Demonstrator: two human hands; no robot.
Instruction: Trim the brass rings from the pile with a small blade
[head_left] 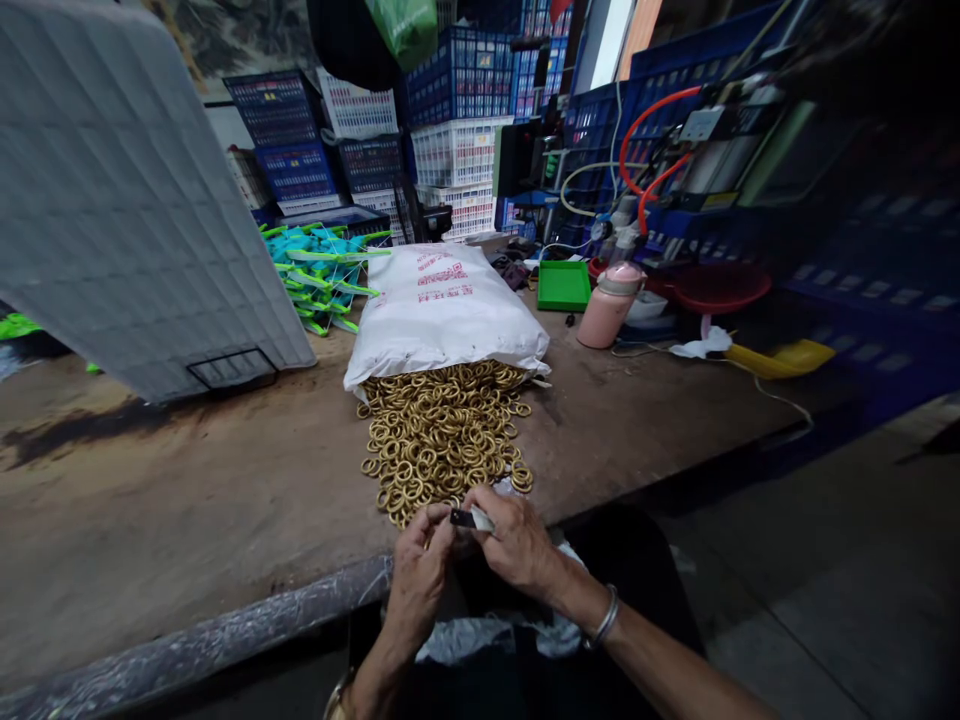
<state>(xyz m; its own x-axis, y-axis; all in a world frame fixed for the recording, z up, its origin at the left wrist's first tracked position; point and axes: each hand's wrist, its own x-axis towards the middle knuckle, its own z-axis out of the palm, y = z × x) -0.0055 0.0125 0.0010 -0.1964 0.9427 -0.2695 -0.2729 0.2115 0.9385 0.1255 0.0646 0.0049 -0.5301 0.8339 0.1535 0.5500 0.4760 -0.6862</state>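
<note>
Heap of gold-coloured, metallic-looking rings [442, 440]: lay near centre, at the mouth of a white, red-printed sack [450, 315] farther off. Right hand [521, 545]: was closed round a small black-and-white tool [472, 519]. Left hand [420, 572]: was curled at its black end; any hold could not be told. Step, as judged: fine two-handed tool work, next calling for steadiness.

Small workshop or factory corner, by the look of it: stained, worn worktable [247, 480], bulk gold-coloured rings [442, 430] heaped at the mouth of a printed white sack [450, 310]. Slatted plastic crates [461, 75], blue and white, stacked high behind; at right, a machine [709, 160] with orange-red hoses [628, 135], bare grey floor [795, 540] below.
</note>
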